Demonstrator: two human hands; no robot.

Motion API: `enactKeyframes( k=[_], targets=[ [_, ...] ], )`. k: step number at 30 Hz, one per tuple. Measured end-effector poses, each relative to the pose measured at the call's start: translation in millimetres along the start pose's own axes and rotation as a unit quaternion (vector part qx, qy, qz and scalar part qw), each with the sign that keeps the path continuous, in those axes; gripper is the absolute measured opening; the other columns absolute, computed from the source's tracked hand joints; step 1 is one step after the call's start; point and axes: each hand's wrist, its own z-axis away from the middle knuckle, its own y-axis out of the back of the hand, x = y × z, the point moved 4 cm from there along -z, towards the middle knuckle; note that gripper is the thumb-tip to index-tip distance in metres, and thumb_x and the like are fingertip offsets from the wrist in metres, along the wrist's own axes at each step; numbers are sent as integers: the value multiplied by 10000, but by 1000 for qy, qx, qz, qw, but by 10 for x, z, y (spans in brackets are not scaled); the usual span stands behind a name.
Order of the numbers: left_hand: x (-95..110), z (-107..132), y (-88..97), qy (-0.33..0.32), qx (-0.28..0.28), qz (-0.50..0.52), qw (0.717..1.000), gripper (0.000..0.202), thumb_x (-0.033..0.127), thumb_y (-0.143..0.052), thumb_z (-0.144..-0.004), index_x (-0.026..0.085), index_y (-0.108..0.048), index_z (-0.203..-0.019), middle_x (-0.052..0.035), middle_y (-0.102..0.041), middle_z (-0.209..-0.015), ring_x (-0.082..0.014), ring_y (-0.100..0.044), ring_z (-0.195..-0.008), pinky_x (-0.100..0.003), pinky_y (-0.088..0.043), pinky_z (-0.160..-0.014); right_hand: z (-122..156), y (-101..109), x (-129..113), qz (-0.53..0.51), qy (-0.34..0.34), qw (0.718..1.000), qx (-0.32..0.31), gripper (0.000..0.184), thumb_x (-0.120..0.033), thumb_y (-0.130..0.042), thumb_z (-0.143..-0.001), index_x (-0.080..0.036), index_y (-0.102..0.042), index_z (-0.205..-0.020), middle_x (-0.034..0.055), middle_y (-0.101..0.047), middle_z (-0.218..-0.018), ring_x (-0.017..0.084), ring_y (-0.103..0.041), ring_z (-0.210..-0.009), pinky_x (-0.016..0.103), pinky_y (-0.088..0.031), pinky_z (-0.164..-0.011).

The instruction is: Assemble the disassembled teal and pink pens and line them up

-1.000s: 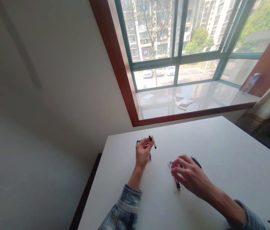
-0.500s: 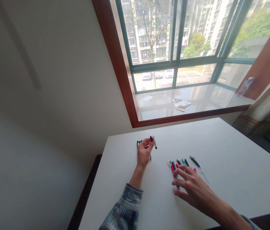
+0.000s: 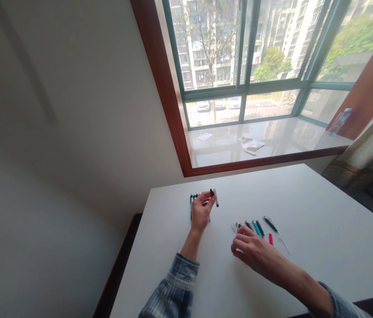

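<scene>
My left hand (image 3: 202,213) is closed in a pinch on a pen (image 3: 216,199), a short piece with a pale barrel and dark ends held above the table's far left part. Under and beside that hand lies a row of pens (image 3: 191,206), partly hidden by it. My right hand (image 3: 250,251) is low over a spread of pen parts, its fingers curled together with the tips hidden from me. Beyond its knuckles lie a teal grip (image 3: 257,228) and a black one (image 3: 260,228). Near its wrist side rests a pink piece (image 3: 270,239).
A black-gripped pen part with a thin refill (image 3: 276,229) lies at the right of the spread. The white table (image 3: 332,247) meets a wall on the left. On the windowsill lie a white cloth (image 3: 251,145) and paper (image 3: 204,137), with a clear bottle (image 3: 339,121) at right.
My right hand has shifted left, and its spread fingers have drawn together over the left end of the pen parts. The left hand keeps its pinch, almost in place.
</scene>
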Motion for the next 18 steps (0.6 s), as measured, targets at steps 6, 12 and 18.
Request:
enactKeyframes(
  k=[6, 12, 18],
  targets=[
    [-11, -6, -13, -9, -10, -23, 1000, 311, 428, -774, -806, 186, -791, -999, -83, -778, -965, -227, -703, -888, -317, -548, -758, -335, 280, 268, -117, -16, 992, 39, 145, -214, -539, -1030, -222, -684, -1022, 42, -717, -940, 182, -638, -901, 297, -534, -778],
    [15, 18, -28, -49, -28, -111, 992, 259, 412, -745, -840, 208, -802, -988, -65, -781, -921, -198, -687, -791, -300, -527, -696, -688, 461, 770, -183, -60, 958, 212, 180, -307, -568, -1009, -239, -725, -1069, 48, -751, -970, 198, -686, -870, 361, -572, -828],
    [98, 76, -128, -106, -76, -193, 972, 152, 355, -746, -854, 263, -807, -960, -45, -794, -945, -194, -674, -802, -323, -512, -746, -661, 252, 924, -332, -129, 889, 289, 196, -386, -651, -957, -204, -674, -1025, 58, -766, -961, 217, -744, -927, 373, -614, -890]
  ],
)
